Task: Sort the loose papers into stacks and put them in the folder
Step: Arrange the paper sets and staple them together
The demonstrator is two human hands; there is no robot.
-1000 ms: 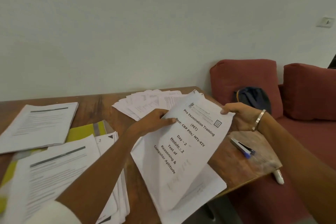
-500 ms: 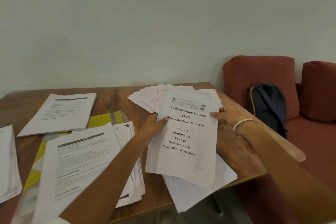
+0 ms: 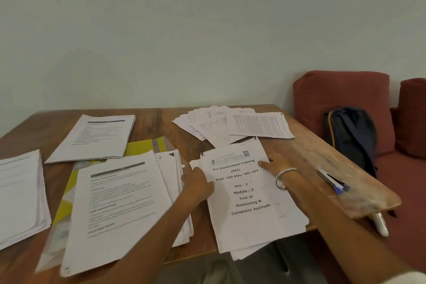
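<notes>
Fingers of the left hand (image 3: 197, 185) curl against the left edge of a printed stack headed "Pre Examination Training" (image 3: 247, 196), while the right hand (image 3: 275, 163) lies on its upper right edge, fingers fairly straight, a metal bangle (image 3: 284, 177) at the wrist; whether either hand truly pinches the sheets cannot be told. That stack lies flat on the wooden desk (image 3: 306, 152), its near end hanging over the front edge. Just left of it, a thick pile with a black-barred top sheet (image 3: 119, 210) rests on a yellow folder (image 3: 140, 147) (only its far corner and left margin show). At the far left edge lies another pile (image 3: 20, 193). A blue-tipped pen (image 3: 332, 182) lies on the desk's right end, and a white marker (image 3: 381, 226) pokes out below that edge. Farther back, a neat stack (image 3: 96, 138) sits left of centre and a fanned heap of loose pages (image 3: 232, 123) spreads by the wall. Beyond the desk, a dark backpack (image 3: 352, 138) leans on a red sofa (image 3: 341, 92).
</notes>
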